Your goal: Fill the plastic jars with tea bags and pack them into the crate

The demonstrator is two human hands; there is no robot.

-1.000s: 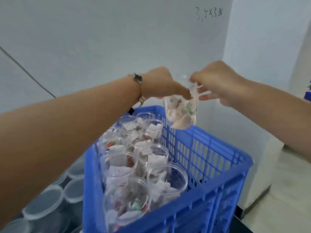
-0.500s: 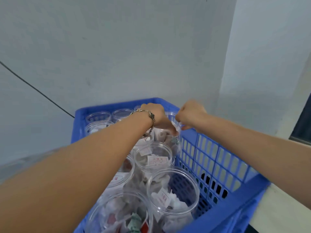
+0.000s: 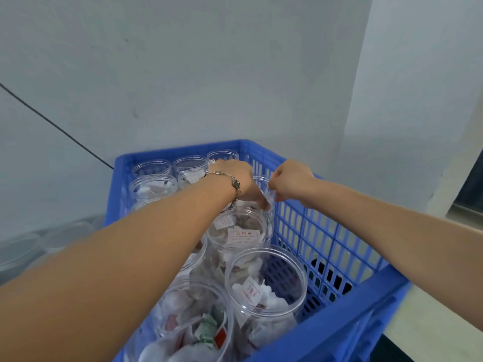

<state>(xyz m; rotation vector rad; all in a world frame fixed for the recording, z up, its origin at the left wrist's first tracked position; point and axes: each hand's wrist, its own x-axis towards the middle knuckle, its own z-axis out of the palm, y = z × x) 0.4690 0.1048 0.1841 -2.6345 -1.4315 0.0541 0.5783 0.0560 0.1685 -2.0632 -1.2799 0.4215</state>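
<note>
A blue slatted plastic crate (image 3: 326,231) holds several clear, lidless plastic jars filled with tea bags. One such jar (image 3: 269,288) stands at the near right and another (image 3: 236,231) behind it. Further back on the right, a filled jar (image 3: 270,197) sits low inside the crate, mostly hidden between my hands. My left hand (image 3: 235,180), with a bracelet on its wrist, grips that jar's rim from the left. My right hand (image 3: 290,181) pinches its rim from the right. More jars (image 3: 151,167) line the far end.
Blurred clear jars or lids (image 3: 23,252) lie outside the crate at the left. A grey wall with a thin black cable (image 3: 52,124) rises right behind the crate. A pale ledge (image 3: 444,325) runs along the right.
Both hands have brought the filled jar down from above the crate into its far right side. The view has moved closer over the crate.
</note>
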